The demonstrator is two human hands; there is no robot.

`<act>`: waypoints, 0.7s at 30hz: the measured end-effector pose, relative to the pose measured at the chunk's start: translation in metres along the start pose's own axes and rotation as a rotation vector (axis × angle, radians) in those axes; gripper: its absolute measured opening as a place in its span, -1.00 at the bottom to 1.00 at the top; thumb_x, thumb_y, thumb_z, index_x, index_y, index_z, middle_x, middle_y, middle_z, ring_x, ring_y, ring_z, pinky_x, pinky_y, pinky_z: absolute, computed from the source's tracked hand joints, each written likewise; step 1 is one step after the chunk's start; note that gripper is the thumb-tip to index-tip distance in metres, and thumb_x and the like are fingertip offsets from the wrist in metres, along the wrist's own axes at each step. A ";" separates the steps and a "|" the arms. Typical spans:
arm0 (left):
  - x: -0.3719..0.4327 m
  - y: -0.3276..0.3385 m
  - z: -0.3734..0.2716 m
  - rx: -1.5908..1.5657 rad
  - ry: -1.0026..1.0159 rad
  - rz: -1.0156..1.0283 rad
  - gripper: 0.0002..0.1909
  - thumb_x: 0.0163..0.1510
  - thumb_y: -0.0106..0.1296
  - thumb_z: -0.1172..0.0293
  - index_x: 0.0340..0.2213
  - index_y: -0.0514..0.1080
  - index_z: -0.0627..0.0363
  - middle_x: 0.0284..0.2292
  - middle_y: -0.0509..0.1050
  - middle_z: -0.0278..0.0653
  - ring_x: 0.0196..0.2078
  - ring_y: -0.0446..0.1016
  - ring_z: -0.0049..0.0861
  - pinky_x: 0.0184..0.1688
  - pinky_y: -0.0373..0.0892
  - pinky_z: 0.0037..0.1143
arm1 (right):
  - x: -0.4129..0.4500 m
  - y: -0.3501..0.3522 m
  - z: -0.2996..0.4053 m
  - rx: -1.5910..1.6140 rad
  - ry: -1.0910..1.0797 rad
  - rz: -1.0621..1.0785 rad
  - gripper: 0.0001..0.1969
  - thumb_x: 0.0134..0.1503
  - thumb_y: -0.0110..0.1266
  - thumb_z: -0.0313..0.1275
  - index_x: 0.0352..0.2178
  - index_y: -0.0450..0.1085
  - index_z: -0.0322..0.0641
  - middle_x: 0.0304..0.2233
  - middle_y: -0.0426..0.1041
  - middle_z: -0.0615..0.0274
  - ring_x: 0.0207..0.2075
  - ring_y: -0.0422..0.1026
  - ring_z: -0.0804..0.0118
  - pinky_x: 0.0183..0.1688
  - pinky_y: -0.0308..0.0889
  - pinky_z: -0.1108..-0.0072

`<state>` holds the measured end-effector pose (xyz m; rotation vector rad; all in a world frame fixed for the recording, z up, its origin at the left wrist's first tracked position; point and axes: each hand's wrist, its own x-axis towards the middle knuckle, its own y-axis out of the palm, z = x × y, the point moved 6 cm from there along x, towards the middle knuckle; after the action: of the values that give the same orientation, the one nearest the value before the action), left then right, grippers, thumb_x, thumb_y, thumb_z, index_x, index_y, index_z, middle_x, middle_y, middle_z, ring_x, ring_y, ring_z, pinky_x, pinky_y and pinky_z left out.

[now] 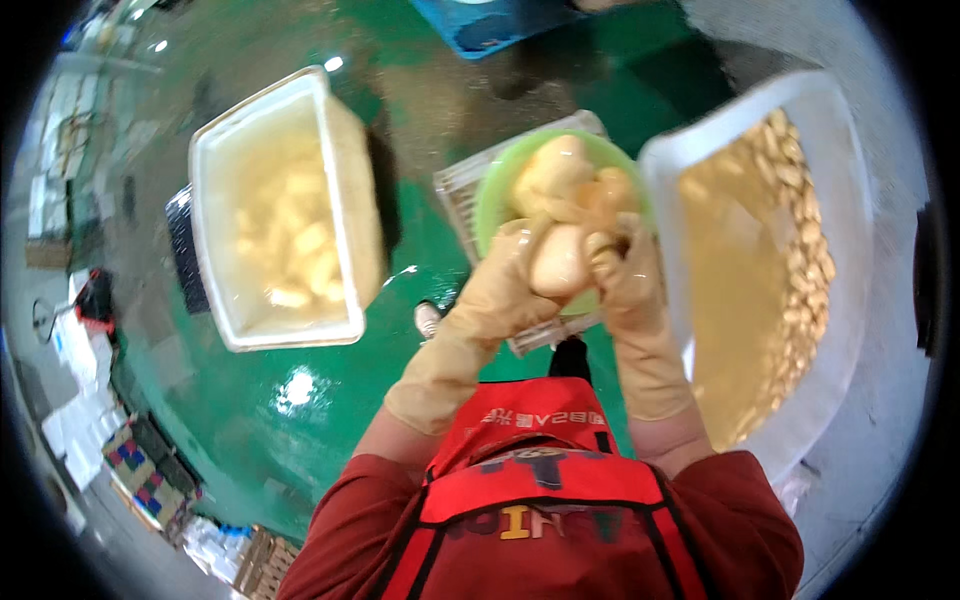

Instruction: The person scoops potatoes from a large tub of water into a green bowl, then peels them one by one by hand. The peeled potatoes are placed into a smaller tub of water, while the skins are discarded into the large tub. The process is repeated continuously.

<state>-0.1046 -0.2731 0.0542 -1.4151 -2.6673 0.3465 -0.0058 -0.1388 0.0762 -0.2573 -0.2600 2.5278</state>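
Note:
Both hands wear long tan rubber gloves and meet over a light green basin (489, 217). My left hand (508, 274) grips the left side of a smooth, pale, rounded piece of food (561, 259), its exact kind unclear. Curled fingers of my right hand (628, 259) press against the same piece from the right; a small dark gap shows beside them. Just beyond the hands, more pale, wet, fleshy pieces (555, 172) fill the basin. Glare and blur hide their detail.
The basin rests on a pale slatted crate (459, 180). A white tub (281, 341) of cloudy liquid and pale pieces stands left. Close on the right, a large white tub (851, 195) holds murky water and many small tan pieces (810, 277). A blue container (480, 45) lies beyond; the green floor (300, 442) is wet.

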 end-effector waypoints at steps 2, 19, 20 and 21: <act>-0.005 -0.015 -0.004 0.195 -0.027 0.142 -0.12 -0.31 0.36 0.47 0.15 0.35 0.06 0.03 0.46 0.09 0.06 0.45 0.07 0.14 0.41 -0.18 | 0.009 0.011 0.000 -0.044 0.024 -0.032 -0.76 0.27 0.12 -0.43 -0.09 0.43 -0.35 -0.15 0.52 0.16 -0.19 0.49 0.36 -0.09 0.43 0.51; -0.364 -0.242 0.434 -0.497 -1.241 -0.879 -0.35 0.11 0.27 0.08 0.15 0.37 0.10 -0.18 0.51 -0.30 -0.25 0.49 -0.47 -0.26 0.47 -0.39 | -0.015 -0.005 -0.077 0.286 0.243 -0.297 -0.49 0.39 -0.02 -0.19 -0.06 0.47 -0.62 -0.09 0.57 -0.14 -0.02 0.56 0.11 0.19 0.40 0.29; -0.355 -0.240 0.433 -0.441 -1.205 -0.893 -0.32 0.11 0.28 0.10 0.16 0.35 0.16 -0.14 0.51 -0.24 -0.19 0.49 -0.44 -0.22 0.47 -0.38 | -0.017 -0.005 -0.081 0.292 0.258 -0.285 -0.52 0.39 -0.02 -0.22 -0.06 0.46 -0.61 -0.09 0.58 -0.12 -0.01 0.56 0.13 0.18 0.40 0.30; -0.343 -0.242 0.428 -0.380 -1.163 -0.906 -0.30 0.11 0.29 0.12 0.17 0.33 0.22 -0.10 0.50 -0.17 -0.13 0.49 -0.41 -0.18 0.48 -0.37 | -0.020 -0.004 -0.083 0.304 0.269 -0.276 -0.55 0.38 -0.03 -0.25 -0.05 0.46 -0.61 -0.09 0.58 -0.10 -0.01 0.56 0.14 0.18 0.40 0.32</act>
<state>-0.1900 -0.7531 -0.2946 0.3427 -4.0157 0.7150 0.0322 -0.1360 -0.0004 -0.4043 0.1828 2.1911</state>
